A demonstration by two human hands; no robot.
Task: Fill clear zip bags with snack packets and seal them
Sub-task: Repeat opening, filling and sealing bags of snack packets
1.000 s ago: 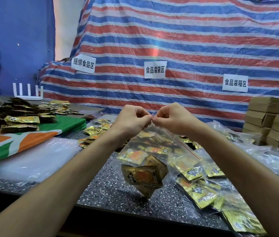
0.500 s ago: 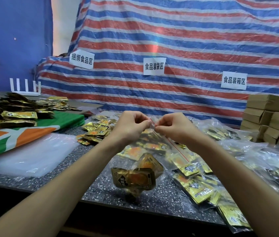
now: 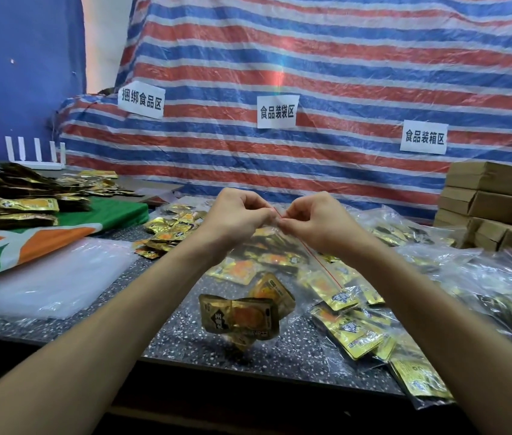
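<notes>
Item: clear zip bag (image 3: 280, 271), loaded with gold snack packets (image 3: 242, 317). Location: hanging directly beneath the grip and apparently lifted off the counter (image 3: 179, 337), with the packets slumped into the lowest corner. Grip: left hand (image 3: 236, 215) and right hand (image 3: 314, 221), fingers curled, both pinching the bag's mouth at one end, the two pinches touching. Long axis: the red zip strip (image 3: 317, 262) runs from the grip downward and out under the right wrist, so the unpinched length lies on the right hand's side. Whether the strip is pressed closed cannot be told. Judgement: sealing in progress, and the right hand is better placed to run along the strip while the left anchors. Pose: both forearms reach forward and converge, wrists raised, knuckles uppermost.
</notes>
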